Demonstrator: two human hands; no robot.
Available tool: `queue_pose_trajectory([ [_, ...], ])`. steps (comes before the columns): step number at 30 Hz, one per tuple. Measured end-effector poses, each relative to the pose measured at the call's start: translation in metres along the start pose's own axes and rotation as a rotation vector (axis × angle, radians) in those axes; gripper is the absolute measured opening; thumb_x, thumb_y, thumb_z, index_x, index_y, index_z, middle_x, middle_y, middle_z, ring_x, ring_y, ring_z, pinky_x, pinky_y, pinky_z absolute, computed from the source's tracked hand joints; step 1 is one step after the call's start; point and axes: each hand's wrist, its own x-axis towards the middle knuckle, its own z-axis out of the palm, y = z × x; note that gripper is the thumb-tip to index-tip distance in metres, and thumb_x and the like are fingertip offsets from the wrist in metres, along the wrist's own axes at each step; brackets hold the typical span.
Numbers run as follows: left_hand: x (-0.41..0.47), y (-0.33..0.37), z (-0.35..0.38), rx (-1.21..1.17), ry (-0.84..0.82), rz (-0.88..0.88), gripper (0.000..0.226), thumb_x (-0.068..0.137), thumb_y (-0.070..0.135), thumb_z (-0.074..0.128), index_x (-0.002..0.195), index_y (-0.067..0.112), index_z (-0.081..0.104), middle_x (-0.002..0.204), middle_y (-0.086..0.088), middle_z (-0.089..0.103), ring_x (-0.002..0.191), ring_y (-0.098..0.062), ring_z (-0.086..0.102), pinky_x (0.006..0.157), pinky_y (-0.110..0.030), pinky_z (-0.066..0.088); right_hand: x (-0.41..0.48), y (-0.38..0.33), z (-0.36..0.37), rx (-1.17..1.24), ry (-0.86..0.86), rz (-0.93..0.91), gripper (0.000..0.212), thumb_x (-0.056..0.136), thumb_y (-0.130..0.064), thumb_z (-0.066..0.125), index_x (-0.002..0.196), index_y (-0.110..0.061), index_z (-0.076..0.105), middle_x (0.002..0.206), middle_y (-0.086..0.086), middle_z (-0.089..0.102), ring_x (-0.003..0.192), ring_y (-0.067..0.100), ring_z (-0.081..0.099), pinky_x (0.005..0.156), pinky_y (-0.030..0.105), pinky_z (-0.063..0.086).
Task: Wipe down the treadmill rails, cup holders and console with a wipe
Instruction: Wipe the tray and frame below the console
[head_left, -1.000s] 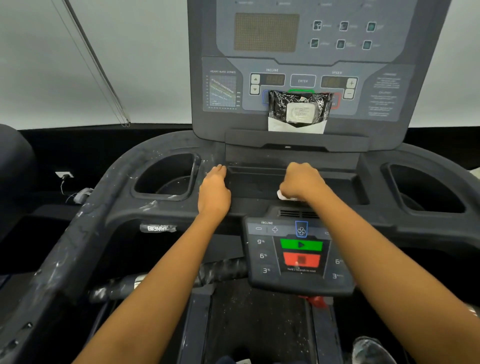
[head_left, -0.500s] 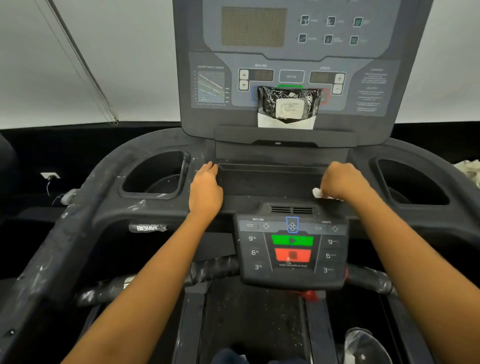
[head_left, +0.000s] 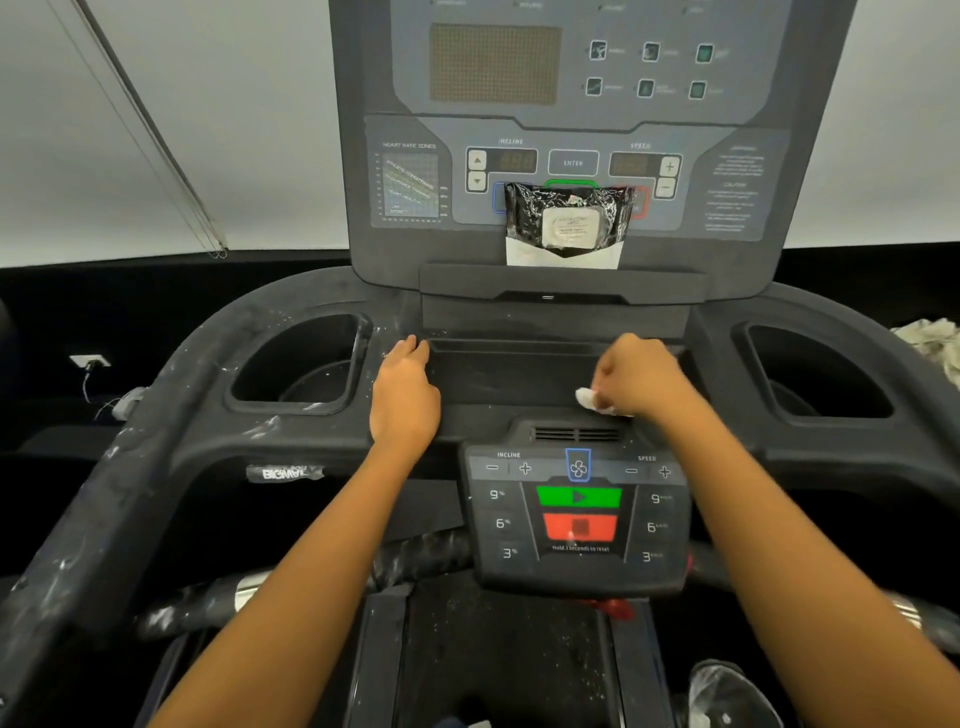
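On the shallow tray (head_left: 519, 374) beneath the console (head_left: 571, 119), seen from the head camera, the right hand (head_left: 641, 374) sits with its fingers curled down round a white wipe (head_left: 589, 400). It presses the wipe against the tray's front right part, just behind the vent slots (head_left: 576, 434). Only a small bunched corner of the wipe shows at the thumb side, and the rest is hidden under the palm.

The left hand (head_left: 405, 395) lies flat on the tray's left edge. Its fingers are straight and close together, holding nothing, and their tips reach the tray's back corner. It rests just beside the left cup holder (head_left: 296, 364), whose rim is flecked with white. The right cup holder (head_left: 815, 374) lies well apart from both hands, on the far side.

A black pack of wipes (head_left: 569, 218) leans upright against the console's lower buttons, standing on the ledge there. Below the vent slots, a control panel (head_left: 576, 514) shows a green button above a red one. The left rail (head_left: 104, 493) runs down toward the camera, smeared with pale dust and specks. At the right edge lies a pale crumpled heap (head_left: 930, 348), possibly cloth or paper, too blurred to tell.
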Motion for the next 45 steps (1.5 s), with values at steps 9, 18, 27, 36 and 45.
queue_pose_trajectory([
  [9,0.006,-0.007,-0.005,-0.117,-0.017,-0.056,0.062,0.08,-0.019,0.042,0.136,0.005,0.052,0.148,-0.009,0.044,0.139,-0.025,0.037,0.114,-0.036,0.033,-0.026,-0.12,0.033,0.069,-0.231,-0.401,0.015,0.072,-0.017,0.071,0.083,-0.008,0.075,0.084,0.011,0.072,0.079,0.026,0.068,0.078,0.036,0.058],
  [18,0.012,-0.007,-0.011,-0.314,-0.024,-0.159,0.063,0.079,-0.022,0.036,0.13,0.007,0.059,0.143,-0.007,0.05,0.133,-0.024,0.045,0.107,-0.017,0.03,-0.023,-0.086,0.022,-0.073,0.025,-0.4,0.018,0.08,-0.017,0.074,0.088,-0.005,0.064,0.099,0.023,0.063,0.091,0.041,0.062,0.077,0.039,0.053],
  [27,0.02,-0.017,-0.024,-0.826,-0.074,-0.38,0.032,0.093,0.0,0.047,0.117,0.006,0.067,0.112,-0.011,0.068,0.095,-0.016,0.064,0.071,-0.02,0.054,-0.025,-0.147,0.054,0.168,0.02,-0.559,0.011,0.082,-0.024,0.072,0.081,-0.013,0.07,0.094,0.012,0.066,0.089,0.032,0.061,0.076,0.036,0.052],
  [36,0.024,-0.016,-0.017,-0.892,0.078,-0.347,0.02,0.092,0.011,0.055,0.098,0.017,0.073,0.103,0.0,0.072,0.105,-0.016,0.064,0.099,-0.037,0.049,-0.031,-0.146,0.073,0.217,0.06,-0.62,0.012,0.083,-0.008,0.06,0.073,-0.013,0.065,0.075,0.0,0.056,0.075,0.023,0.059,0.061,0.027,0.039],
  [45,0.022,-0.019,-0.016,-0.977,0.187,-0.429,0.032,0.101,0.018,0.04,0.121,0.009,0.064,0.114,-0.002,0.068,0.107,-0.006,0.062,0.092,-0.017,0.047,0.041,-0.163,0.058,0.025,0.284,-0.524,0.021,0.094,-0.007,0.049,0.107,-0.002,0.065,0.109,0.016,0.065,0.098,0.036,0.064,0.079,0.038,0.05],
])
